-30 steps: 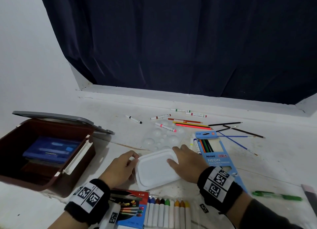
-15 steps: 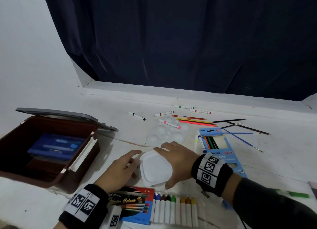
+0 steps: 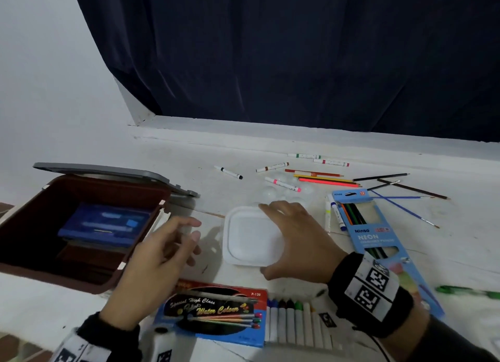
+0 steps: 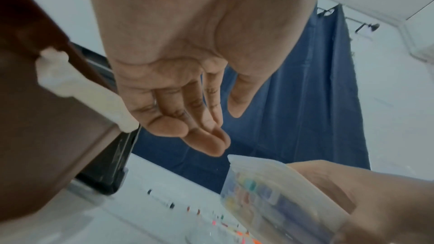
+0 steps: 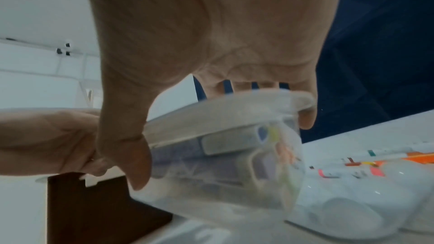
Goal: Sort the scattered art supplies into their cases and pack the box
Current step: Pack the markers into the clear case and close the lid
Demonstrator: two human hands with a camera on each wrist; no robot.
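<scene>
A white translucent lidded container (image 3: 251,237) with coloured paint pots inside (image 5: 223,173) is held in my right hand (image 3: 270,239), thumb on its near edge and fingers over the far edge. In the right wrist view it sits tilted. My left hand (image 3: 193,230) hovers open just left of it, touching nothing, beside the open brown box (image 3: 81,277). A blue case (image 3: 105,223) lies inside the box. Loose markers (image 3: 282,184), coloured pencils (image 3: 324,179) and brushes (image 3: 403,207) lie scattered farther back.
A watercolour pencil box (image 3: 213,310) and a row of crayons (image 3: 295,323) lie at the near edge. A blue neon pencil box (image 3: 370,234) lies at the right, a green pen (image 3: 465,291) beyond it. A clear palette (image 3: 286,192) lies behind the container.
My left hand has let go of the white container and drawn back to the left. The right hand has turned the container and keeps hold of it alone.
</scene>
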